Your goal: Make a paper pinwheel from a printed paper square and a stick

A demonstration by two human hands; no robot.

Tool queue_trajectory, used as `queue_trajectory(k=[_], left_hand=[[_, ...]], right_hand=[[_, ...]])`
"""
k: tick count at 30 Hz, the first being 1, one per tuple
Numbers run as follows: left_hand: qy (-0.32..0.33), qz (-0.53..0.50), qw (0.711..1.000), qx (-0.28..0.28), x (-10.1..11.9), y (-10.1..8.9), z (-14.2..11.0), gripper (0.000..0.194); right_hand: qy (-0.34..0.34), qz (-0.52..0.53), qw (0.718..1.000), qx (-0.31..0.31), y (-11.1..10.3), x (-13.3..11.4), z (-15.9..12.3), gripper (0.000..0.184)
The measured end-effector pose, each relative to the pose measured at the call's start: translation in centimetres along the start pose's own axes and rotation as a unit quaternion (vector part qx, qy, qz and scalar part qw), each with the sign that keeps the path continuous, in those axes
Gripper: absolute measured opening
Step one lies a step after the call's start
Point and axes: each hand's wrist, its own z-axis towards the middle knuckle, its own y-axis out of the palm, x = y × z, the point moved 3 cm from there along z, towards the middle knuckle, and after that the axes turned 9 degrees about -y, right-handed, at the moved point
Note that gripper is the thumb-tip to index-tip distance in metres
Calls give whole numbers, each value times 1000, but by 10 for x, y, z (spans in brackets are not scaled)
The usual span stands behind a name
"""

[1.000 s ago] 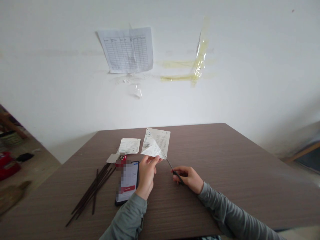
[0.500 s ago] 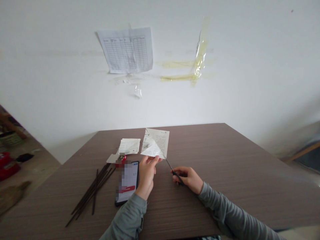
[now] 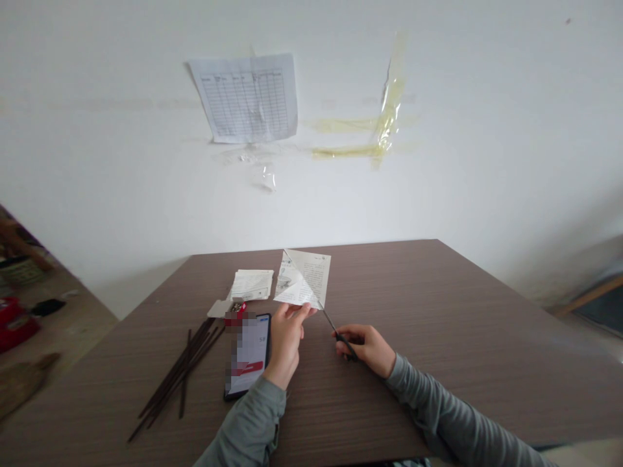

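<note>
Paper (image 3: pixel 314 274) at 12 o'clock of our left hand (image 3: pixel 286 337), its grip nearly closed, pinching the near edge. Our right hand (image 3: pixel 374 349), 4 o'clock of paper, curls round scissors (image 3: pixel 346 346). Likely light, floppy, tearable; we'd hold edges.

Both sleeves (image 3: pixel 440 405) are grey, long and wrinkled.
</note>
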Motion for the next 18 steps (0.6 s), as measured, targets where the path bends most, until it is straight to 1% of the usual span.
queue_trajectory(k=[5, 11, 18], left_hand=[[-1, 4, 1000, 2, 0, 1, 1, 50], [8, -4, 1000, 1, -3, 0, 3, 54], [13, 1, 1000, 7, -3, 0, 3, 54]], right_hand=[[-3, -5, 1000, -2, 0, 4, 1, 76], [-4, -11, 1000, 5, 0, 5, 0, 74], [-9, -20, 1000, -1, -2, 11, 2, 77]])
